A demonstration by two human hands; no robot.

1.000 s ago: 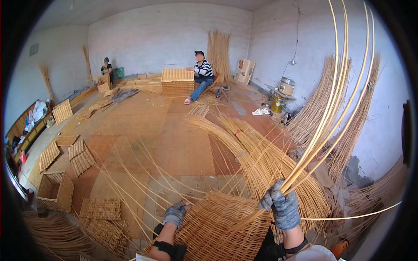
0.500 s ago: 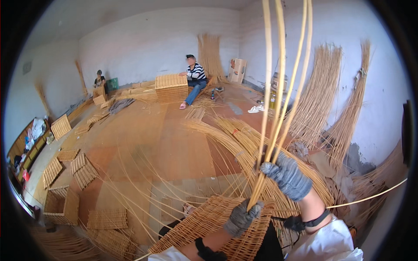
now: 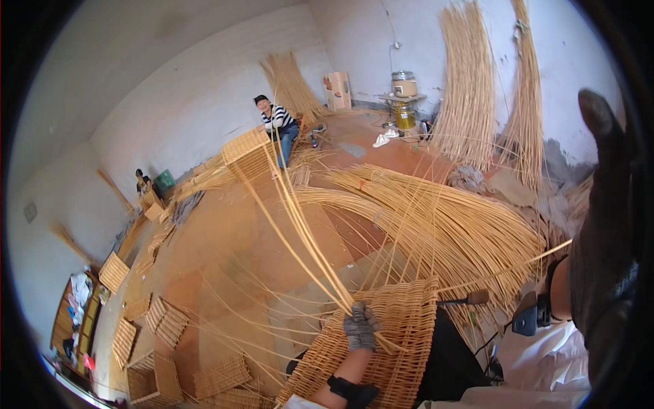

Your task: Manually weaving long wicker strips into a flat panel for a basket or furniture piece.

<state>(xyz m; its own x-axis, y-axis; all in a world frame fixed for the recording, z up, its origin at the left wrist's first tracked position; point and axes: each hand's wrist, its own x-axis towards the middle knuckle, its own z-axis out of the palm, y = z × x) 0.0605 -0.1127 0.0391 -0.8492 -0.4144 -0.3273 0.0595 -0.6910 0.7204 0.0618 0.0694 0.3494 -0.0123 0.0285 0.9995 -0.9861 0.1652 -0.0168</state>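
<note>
My left hand [image 3: 361, 327], in a grey glove, is closed around several long pale wicker rods [image 3: 300, 218]. They slant away up and to the left, their butt ends sticking out below the fist. Under that hand lies a woven wicker panel [image 3: 407, 317] on my lap, with loose rods fanning from its left side. Raised close at the right rim is my right hand [image 3: 603, 232], gloved and dark, one finger stretched upward; no rod shows in it, though the rim hides part. A wooden-handled tool [image 3: 477, 297] lies beside the panel's right edge.
A large bundle of rods [image 3: 449, 211] covers the floor ahead right. Finished woven pieces [image 3: 167, 320] and an open basket [image 3: 167, 378] lie at left. A person in stripes [image 3: 279, 123] sits behind a big basket [image 3: 248, 153]; another person [image 3: 143, 183] sits farther left. Bundles [image 3: 466, 88] lean on the wall.
My right hand has let go of the rods and moved up to the right rim. The rods in my left hand have tipped from upright to leaning left and away. The view has turned.
</note>
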